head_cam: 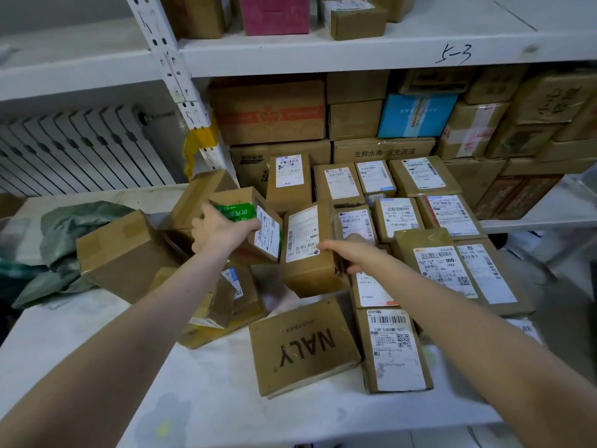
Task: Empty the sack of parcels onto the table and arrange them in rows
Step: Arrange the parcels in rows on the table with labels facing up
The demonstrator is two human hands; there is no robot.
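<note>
Both hands are busy at the middle of the pile. The left hand [223, 234] grasps the green-taped box [265, 227] from above. The right hand [355, 253] curls round the right edge of the tall box [307, 270], which stands beside it. The sack [74, 227] lies crumpled and flat at the left of the surface [193, 399], apparently emptied, so what remains is the arranging.

To do this step well, I would handle one box at a time. Turn each so its label faces up, then set it square against the last parcel in the nearest unfinished row. Lift it rather than drag it, so the neighbours stay put.

Counted:
- One sack and two hands.
- At least eleven labelled parcels [423, 176] already lying face-up at the right: four at the back, three next, then two large and two nearer.
- One NALY box [300, 347] with no label showing.
- A loose heap [119, 253] at the left of perhaps five or six, too overlapped to count exactly.
</note>
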